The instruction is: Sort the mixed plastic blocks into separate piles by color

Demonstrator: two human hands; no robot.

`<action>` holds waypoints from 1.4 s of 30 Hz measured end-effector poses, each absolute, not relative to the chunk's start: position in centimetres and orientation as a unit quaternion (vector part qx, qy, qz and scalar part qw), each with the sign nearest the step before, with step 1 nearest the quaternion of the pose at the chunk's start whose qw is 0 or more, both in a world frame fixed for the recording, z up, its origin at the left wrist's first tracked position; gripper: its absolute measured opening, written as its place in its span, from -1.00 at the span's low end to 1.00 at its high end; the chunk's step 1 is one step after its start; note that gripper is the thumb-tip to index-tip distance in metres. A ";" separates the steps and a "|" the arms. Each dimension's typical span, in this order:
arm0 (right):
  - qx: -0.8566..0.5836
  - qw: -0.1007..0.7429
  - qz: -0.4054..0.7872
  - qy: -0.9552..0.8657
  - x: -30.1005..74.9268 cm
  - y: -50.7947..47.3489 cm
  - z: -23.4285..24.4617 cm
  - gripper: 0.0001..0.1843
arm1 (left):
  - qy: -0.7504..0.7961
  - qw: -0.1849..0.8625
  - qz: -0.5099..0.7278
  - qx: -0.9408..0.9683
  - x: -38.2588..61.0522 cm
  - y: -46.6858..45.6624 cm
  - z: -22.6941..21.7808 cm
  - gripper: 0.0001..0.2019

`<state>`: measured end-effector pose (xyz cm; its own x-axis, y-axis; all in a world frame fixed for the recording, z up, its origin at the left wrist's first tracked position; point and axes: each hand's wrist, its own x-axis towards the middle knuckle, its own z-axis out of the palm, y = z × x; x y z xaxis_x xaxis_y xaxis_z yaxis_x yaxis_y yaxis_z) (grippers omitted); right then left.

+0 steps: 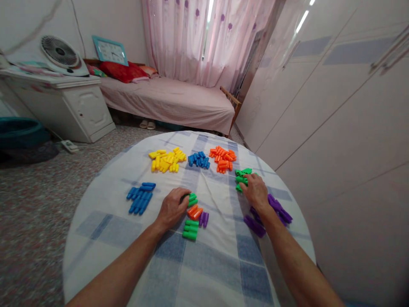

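My left hand (pixel 174 207) rests on the table with curled fingers, closed on the end of a green ribbed plastic piece (pixel 193 199). Just below it lie an orange piece (pixel 195 212), a purple piece (pixel 203 219) and green pieces (pixel 191 230), close together. My right hand (pixel 255 189) reaches over a pile of green plastic pieces (pixel 242 180), its fingers bent down and closed onto one of them; the fingertips are partly hidden. Under and beside my right forearm are purple pieces (pixel 279 209), partly covered by the arm.
On the round table's checked cloth (pixel 214 256) sit piles of yellow pieces (pixel 168 160), blue pieces (pixel 198 160) and orange pieces (pixel 223 158) at the far side. More blue pieces (pixel 140 199) lie left. A bed (pixel 172 98) stands beyond; wardrobe doors (pixel 335 119) rise at the right.
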<state>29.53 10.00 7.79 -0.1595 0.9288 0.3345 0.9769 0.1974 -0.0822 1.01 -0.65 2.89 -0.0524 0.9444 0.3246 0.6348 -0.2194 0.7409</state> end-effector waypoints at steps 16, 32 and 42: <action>-0.467 0.108 0.100 -0.872 15.2 2.5 6.2 -0.67 | 0.597 0.262 0.436 0.621 0.4 -0.5 2.8 -0.56; -0.665 0.117 -0.064 -0.735 28.0 9.9 8.1 -0.69 | 0.620 0.242 0.424 0.614 0.9 -0.5 3.3 -0.61; -0.438 0.131 0.217 -0.862 20.4 1.8 8.3 -0.56 | 0.625 0.233 0.414 0.619 0.9 -0.4 3.1 -0.59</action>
